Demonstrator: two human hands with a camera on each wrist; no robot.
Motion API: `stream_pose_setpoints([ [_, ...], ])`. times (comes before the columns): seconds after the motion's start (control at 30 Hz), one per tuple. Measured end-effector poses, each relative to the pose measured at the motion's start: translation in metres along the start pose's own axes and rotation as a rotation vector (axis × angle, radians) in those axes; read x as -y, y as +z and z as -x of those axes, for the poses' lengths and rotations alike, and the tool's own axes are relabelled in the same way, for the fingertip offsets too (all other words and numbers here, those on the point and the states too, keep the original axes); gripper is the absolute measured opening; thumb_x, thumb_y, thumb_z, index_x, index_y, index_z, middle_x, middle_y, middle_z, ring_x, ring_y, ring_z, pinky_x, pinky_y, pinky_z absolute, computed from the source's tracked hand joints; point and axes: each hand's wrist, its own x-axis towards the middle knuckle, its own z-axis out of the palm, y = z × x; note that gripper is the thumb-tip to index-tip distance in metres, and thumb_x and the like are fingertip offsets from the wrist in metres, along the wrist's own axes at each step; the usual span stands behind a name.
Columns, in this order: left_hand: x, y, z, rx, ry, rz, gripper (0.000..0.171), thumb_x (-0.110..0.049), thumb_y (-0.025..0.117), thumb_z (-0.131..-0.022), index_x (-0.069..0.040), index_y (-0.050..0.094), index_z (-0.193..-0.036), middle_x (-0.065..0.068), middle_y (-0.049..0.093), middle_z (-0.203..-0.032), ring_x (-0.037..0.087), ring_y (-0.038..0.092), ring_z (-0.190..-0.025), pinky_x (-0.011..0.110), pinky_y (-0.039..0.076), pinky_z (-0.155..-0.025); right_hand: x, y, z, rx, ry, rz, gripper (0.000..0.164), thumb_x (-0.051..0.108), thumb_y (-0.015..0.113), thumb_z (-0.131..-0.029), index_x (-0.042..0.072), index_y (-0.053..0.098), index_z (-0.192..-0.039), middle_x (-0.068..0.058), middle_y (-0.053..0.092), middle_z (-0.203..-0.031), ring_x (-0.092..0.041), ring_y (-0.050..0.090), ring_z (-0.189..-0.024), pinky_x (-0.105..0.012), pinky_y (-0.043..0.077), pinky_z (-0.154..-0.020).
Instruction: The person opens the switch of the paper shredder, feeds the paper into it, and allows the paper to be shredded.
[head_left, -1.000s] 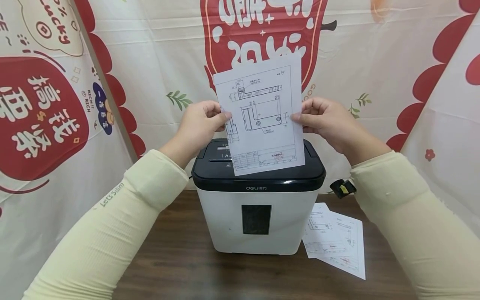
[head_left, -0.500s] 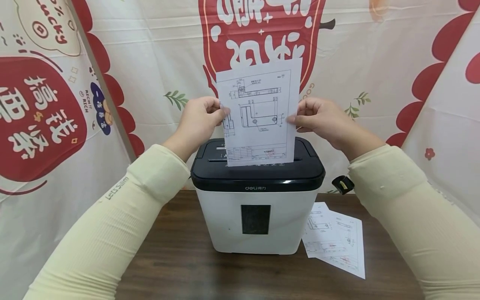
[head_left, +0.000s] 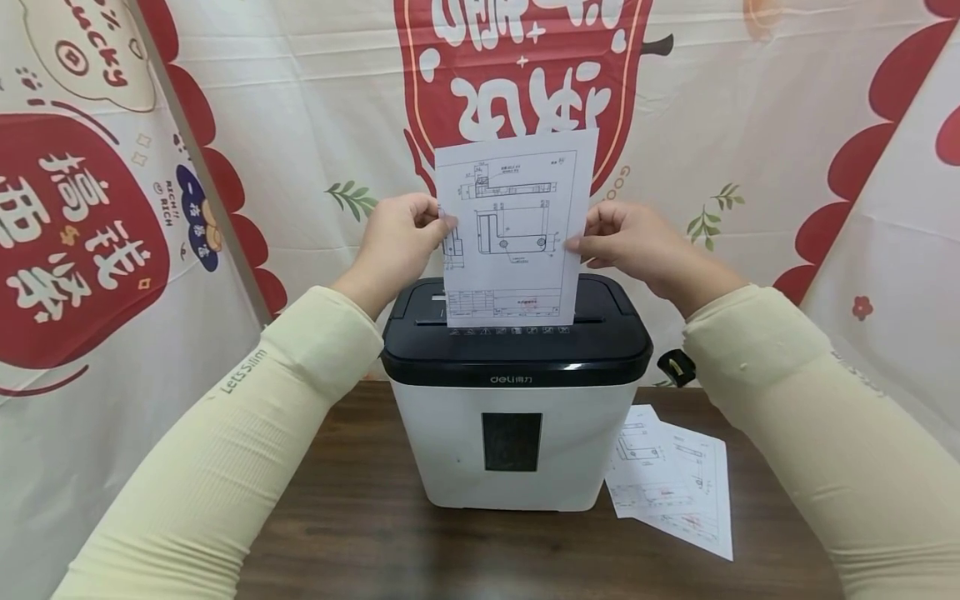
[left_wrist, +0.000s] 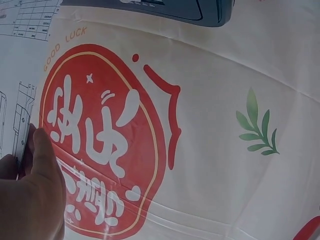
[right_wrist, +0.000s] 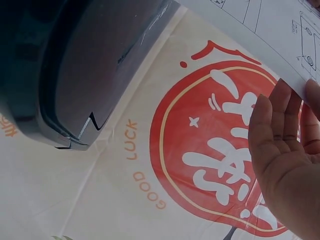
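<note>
A sheet of paper [head_left: 517,283] printed with a technical drawing stands upright between my hands, its lower edge right at the slot of the paper shredder [head_left: 510,358]. My left hand [head_left: 397,246] pinches the sheet's left edge between thumb and fingers. On the opposite edge, my right hand [head_left: 637,246] pinches the paper the same way. The shredder has a black lid and a white bin with a dark window. In the right wrist view, the right hand [right_wrist: 287,145] holds the paper's edge near the shredder's dark lid [right_wrist: 75,65]; the left wrist view shows the left hand [left_wrist: 30,195] at the other edge.
Two printed sheets [head_left: 667,483] lie overlapping on the brown wooden table [head_left: 337,533], right of the shredder. A white cloth backdrop [head_left: 300,100] with red lettered patches hangs behind. A small black object [head_left: 677,367] shows beside the right sleeve.
The sheet has come down and away from me, from hanging in front of the lid to the slot. Both hands have kept their pinch and drawn slightly closer together.
</note>
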Motion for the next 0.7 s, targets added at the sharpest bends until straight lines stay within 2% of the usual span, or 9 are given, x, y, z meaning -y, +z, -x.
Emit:
stream_pose_setpoints([
  [0.23, 0.0024, 0.0012, -0.0027, -0.003, 0.000, -0.008, 0.016, -0.016, 0.059, -0.096, -0.007, 0.068, -0.106, 0.005, 0.067, -0.103, 0.019, 0.053, -0.095, 0.031, 0.042, -0.081, -0.0008, 0.0004, -0.0044, 0.000, 0.009, 0.000, 0.025, 0.020, 0.063, -0.094, 0.002, 0.059, -0.110, -0.014, 0.062, -0.122, -0.023, 0.058, -0.103, -0.040, 0.050, -0.090],
  [0.7, 0.0080, 0.0029, -0.0047, 0.019, -0.006, -0.019, 0.016, -0.016, 0.059, -0.096, -0.007, 0.068, -0.107, 0.006, 0.068, -0.105, 0.019, 0.056, -0.098, 0.033, 0.043, -0.083, -0.0036, 0.0030, -0.0101, 0.024, 0.030, 0.022, 0.028, 0.017, 0.063, -0.094, 0.000, 0.060, -0.116, -0.015, 0.059, -0.126, -0.030, 0.058, -0.107, -0.047, 0.048, -0.095],
])
